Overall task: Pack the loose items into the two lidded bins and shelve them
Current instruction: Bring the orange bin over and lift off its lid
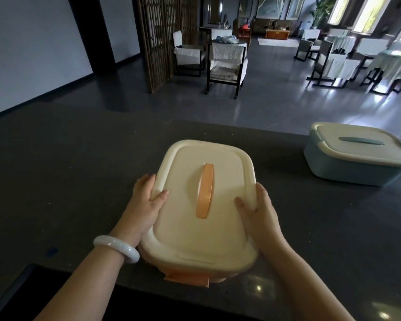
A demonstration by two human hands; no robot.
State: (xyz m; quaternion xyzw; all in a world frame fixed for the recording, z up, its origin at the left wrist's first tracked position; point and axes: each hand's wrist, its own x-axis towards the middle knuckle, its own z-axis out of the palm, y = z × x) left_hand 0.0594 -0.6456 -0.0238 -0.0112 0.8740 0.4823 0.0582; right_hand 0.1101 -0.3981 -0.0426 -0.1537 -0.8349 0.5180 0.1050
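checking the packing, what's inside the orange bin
Its cream lid covers the orange bin fully, so the contents are hidden. The left hand and right hand grip the lid's edges.

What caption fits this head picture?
The left hand and right hand grip the orange bin; the blue bin sits aside.

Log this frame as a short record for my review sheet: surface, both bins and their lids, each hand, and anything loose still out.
surface: dark counter
bin 1: orange plastic bin with cream lid and orange handle, at the near edge, lid on
bin 2: pale blue plastic bin with cream lid, far right on the counter, lid on, untouched
left hand: grips bin 1's lid edge, thumb on top; white bangle on wrist
right hand: grips the opposite lid edge, thumb on top
loose items: none visible
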